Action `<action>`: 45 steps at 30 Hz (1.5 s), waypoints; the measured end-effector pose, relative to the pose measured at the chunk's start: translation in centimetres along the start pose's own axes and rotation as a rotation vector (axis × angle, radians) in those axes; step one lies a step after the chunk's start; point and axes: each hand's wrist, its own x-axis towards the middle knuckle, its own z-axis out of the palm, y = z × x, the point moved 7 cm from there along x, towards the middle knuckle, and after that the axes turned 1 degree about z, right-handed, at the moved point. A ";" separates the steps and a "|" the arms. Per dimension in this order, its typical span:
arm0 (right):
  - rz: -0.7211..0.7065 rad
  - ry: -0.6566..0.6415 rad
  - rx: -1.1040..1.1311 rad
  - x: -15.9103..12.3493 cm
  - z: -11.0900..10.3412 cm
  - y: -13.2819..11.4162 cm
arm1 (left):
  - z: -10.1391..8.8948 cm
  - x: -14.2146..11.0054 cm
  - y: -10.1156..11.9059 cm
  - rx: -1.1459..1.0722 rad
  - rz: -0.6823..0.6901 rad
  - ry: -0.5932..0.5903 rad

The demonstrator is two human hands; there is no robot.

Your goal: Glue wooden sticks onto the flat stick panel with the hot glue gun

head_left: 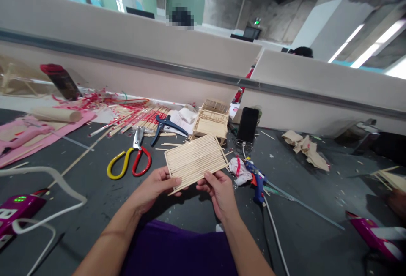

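Between my two hands is a flat panel of thin wooden sticks (196, 159), laid side by side and tilted above the dark table. My left hand (161, 183) pinches its lower left corner, thumb on top. Along the lower right edge, my right hand (218, 187) grips it between thumb and curled fingers. Just beyond the panel stands a small wooden stick model (211, 119). Scissors (131, 157) with one yellow and one red handle lie left of the panel, near dark blue cutters (168, 127). To the right rests a blue glue gun (258, 183).
A phone (248, 126) stands upright behind the glue gun. Bundled sticks in red-printed wrappers (142, 117) lie at the back left. Crumpled brown paper (306, 149) is at the right. Purple power strips (22, 208) with white cables sit at both sides. A partition (127, 39) borders the table.
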 end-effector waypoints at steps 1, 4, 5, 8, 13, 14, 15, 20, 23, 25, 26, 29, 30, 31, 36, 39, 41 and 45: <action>0.009 0.002 0.012 0.0 0.1 0.2 | -0.1 0.0 0.0 0.000 -0.010 -0.001; 0.037 0.004 0.043 -0.1 0.2 0.5 | -0.4 -0.1 0.0 0.009 -0.031 0.006; 0.046 0.005 0.050 -0.1 0.2 0.5 | -0.4 -0.1 0.0 0.014 -0.035 0.008; 0.070 0.006 0.065 -0.1 0.2 0.6 | -0.4 0.0 0.0 0.023 -0.043 0.006; 0.090 0.003 0.073 -0.1 0.2 0.8 | -0.6 0.2 -0.1 0.021 -0.060 0.001; 0.091 0.004 0.071 -0.1 0.2 0.8 | -0.7 0.1 -0.1 0.022 -0.061 0.002; 0.090 0.006 0.069 -0.1 0.2 0.9 | -0.8 0.1 -0.2 0.022 -0.063 0.004; 0.073 0.036 0.068 0.0 0.0 0.9 | -0.7 0.2 -0.2 0.019 -0.057 0.027; 0.052 0.062 0.093 0.1 -0.1 0.9 | -0.6 0.4 0.0 0.022 -0.015 0.076; 0.039 0.079 0.112 0.1 -0.1 0.9 | -0.6 0.6 0.1 0.019 0.019 0.110; 0.034 0.084 0.119 0.1 -0.1 0.9 | -0.6 0.7 0.1 0.020 0.031 0.122; 0.019 0.091 0.130 0.0 -0.1 0.8 | -0.6 0.9 0.1 0.045 0.044 0.140; 0.016 0.091 0.131 0.0 0.0 0.8 | -0.6 0.9 0.0 0.057 0.045 0.145; 0.015 0.090 0.130 0.0 0.0 0.8 | -0.7 0.9 0.1 0.067 0.048 0.150; 0.027 0.090 0.126 -0.2 0.1 0.9 | -0.7 1.0 0.2 0.072 0.063 0.155; 0.020 0.094 0.118 -0.2 0.1 0.8 | -0.7 1.0 0.3 0.069 0.067 0.153; 0.009 0.090 0.112 -0.2 0.2 0.7 | -0.7 1.0 0.3 0.069 0.069 0.151; -0.008 0.089 0.099 -0.3 0.3 0.5 | -0.6 1.0 0.5 0.071 0.070 0.151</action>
